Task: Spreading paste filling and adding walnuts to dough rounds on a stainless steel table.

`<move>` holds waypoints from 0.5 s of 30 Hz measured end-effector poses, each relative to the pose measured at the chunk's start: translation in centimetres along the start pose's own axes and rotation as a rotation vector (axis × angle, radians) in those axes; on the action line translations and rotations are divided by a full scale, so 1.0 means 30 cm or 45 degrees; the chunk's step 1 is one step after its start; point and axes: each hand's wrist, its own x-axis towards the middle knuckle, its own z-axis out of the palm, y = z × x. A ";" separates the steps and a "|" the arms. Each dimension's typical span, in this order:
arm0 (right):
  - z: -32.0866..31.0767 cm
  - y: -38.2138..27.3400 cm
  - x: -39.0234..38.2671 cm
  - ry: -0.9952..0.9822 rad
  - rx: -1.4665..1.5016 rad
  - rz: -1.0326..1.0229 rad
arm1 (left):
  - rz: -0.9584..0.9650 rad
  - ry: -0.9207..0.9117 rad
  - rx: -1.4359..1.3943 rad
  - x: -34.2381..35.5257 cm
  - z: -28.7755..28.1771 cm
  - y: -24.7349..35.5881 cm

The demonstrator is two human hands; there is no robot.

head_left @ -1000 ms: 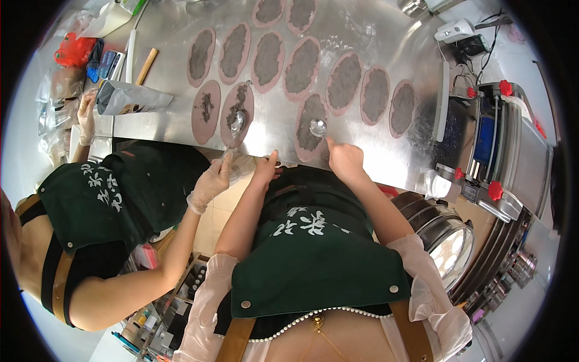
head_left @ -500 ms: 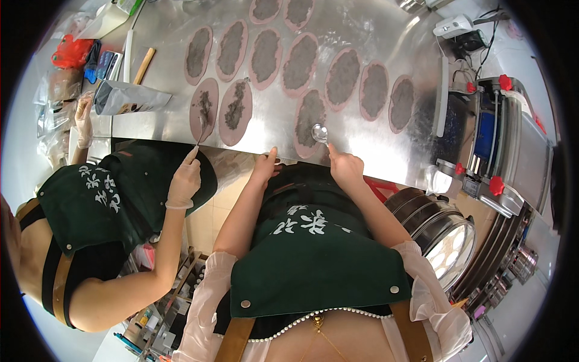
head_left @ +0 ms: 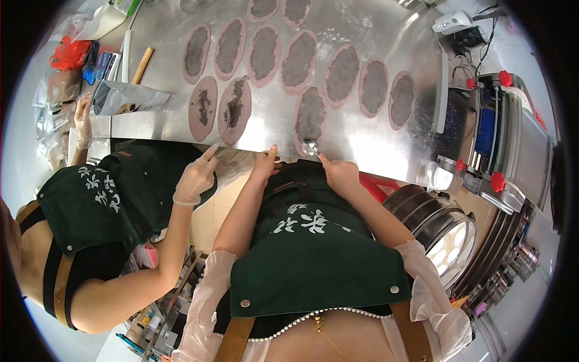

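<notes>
Pink oval sheet [head_left: 300, 140] lies at the near edge of the metal bench [head_left: 374, 148], seemingly for easy reach, with grey paste [head_left: 310, 111] inside a pink margin. At its near end is the bowl of a spoon [head_left: 309, 146]; the right hand [head_left: 342, 175] has its grip closed on the handle, apparently keeping fingers clear of the paste. The left hand [head_left: 264, 166] is at the bench edge, perhaps as a brace; whether its grip clasps the edge can't be made out. Farther off, coated ovals [head_left: 263, 56] lie spaced apart, likely so their rims stay separate.
</notes>
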 end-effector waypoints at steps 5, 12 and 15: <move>0.015 -0.005 0.002 -0.029 -0.027 -0.042 | 0.003 -0.001 -0.007 -0.005 0.003 0.002; -0.017 0.081 0.050 0.052 -0.138 -0.031 | -0.009 -0.002 -0.007 0.005 -0.001 -0.005; -0.029 0.125 0.087 0.141 -0.177 0.012 | -0.008 0.000 -0.014 0.005 0.000 -0.005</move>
